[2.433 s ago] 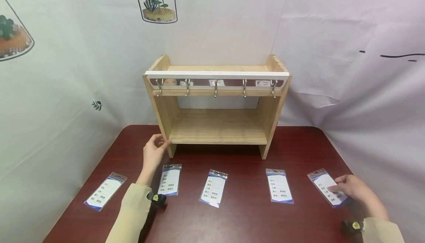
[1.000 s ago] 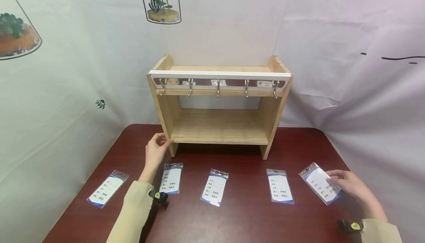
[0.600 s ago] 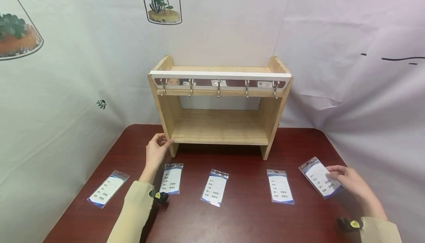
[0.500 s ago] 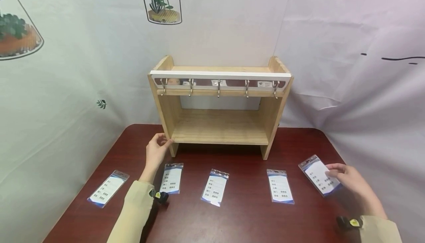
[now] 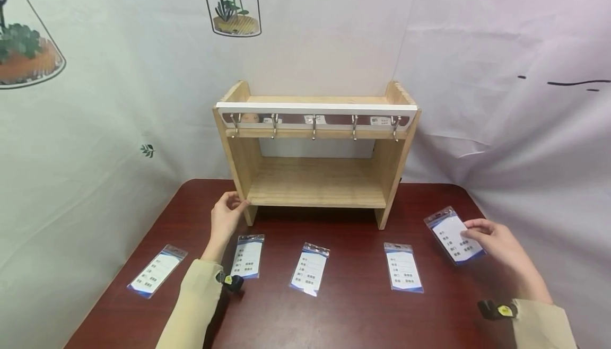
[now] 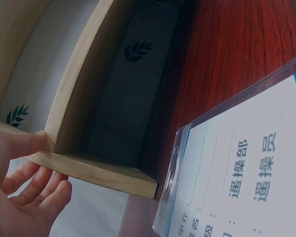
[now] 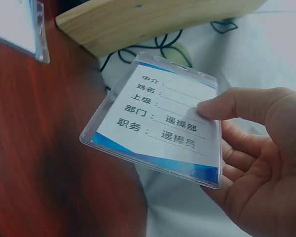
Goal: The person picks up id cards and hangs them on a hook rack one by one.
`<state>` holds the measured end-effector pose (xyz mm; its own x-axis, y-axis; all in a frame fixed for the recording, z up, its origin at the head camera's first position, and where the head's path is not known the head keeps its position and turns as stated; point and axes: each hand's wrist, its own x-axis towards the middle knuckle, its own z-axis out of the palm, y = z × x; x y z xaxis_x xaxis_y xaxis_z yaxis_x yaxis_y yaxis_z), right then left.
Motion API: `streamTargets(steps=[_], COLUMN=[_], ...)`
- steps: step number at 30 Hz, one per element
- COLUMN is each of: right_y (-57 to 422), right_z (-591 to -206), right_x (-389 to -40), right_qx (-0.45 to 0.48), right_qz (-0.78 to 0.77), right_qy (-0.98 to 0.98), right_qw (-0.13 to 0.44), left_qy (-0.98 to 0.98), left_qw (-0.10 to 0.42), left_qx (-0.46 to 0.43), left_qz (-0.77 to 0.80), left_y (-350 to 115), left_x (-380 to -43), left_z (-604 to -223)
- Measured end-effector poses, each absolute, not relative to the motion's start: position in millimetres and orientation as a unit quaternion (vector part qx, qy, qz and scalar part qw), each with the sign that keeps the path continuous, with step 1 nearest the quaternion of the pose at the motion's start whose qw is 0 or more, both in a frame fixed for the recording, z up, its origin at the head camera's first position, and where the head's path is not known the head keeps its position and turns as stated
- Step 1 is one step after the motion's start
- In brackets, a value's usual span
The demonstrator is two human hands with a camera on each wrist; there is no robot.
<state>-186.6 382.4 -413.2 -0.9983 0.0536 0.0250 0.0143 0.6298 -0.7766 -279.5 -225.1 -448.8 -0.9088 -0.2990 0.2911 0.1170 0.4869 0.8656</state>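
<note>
Blue-and-white clear-plastic rectangular badge (image 5: pixel 454 237) lies at nine o'clock from the right hand (image 5: pixel 498 245), slotted end toward eleven

At the left, the left hand (image 5: pixel 225 220) pinches the side panel of a pale wooden two-tier rack (image 5: pixel 316 182) low on its front edge, thumb and fingers on opposite faces, well apart from the held badge. Across the rack's front, a white rail (image 5: pixel 317 106) carries a row of silver metal hooks. The rightmost silver hook (image 5: pixel 395 129) stands at about eleven o'clock from the held badge, whose long axis runs from eleven to five and so points roughly that way; I judge this line-up to matter most. The right hand is the nearer one, its grip a narrow pinch: thumb on the face by one long edge, fingers beneath, slotted end free. The badge appears raised off the table.

The dark red wood-grained table (image 5: pixel 363 320) bears four matching badges: the leftmost badge (image 5: pixel 156 273) leans toward one-thirty, the second badge (image 5: pixel 247 256) and third badge (image 5: pixel 309 269) just past twelve, the fourth badge (image 5: pixel 403 268) just short of it.

Around the table hangs a pale sheet backdrop (image 5: pixel 324 46), plant prints at the left, loose folds at the right.
</note>
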Motion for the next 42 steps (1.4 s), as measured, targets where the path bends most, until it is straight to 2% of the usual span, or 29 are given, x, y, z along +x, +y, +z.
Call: streamTargets(steps=[15, 24, 42], right_y=[353.6, 339.3, 303.0], right_z=[-382.2, -368.5, -336.4], right_x=[-189.0, -187.8, -193.3], right_qx=[-0.024, -0.024, 0.056], right_qz=[0.547, 0.630, 0.753], right_qy=[-0.830, -0.763, -0.626], right_qw=[0.111, 0.142, 0.196], left_qy=[-0.833, -0.835, -0.832], left_qw=[0.211, 0.213, 0.209], left_qx=[0.054, 0.058, 0.058], left_qz=[-0.509, -0.504, -0.511], left_y=[-226.2, -226.1, -224.8], left_x=[-279.4, -279.1, -278.4], left_z=[-447.6, -448.3, -447.4])
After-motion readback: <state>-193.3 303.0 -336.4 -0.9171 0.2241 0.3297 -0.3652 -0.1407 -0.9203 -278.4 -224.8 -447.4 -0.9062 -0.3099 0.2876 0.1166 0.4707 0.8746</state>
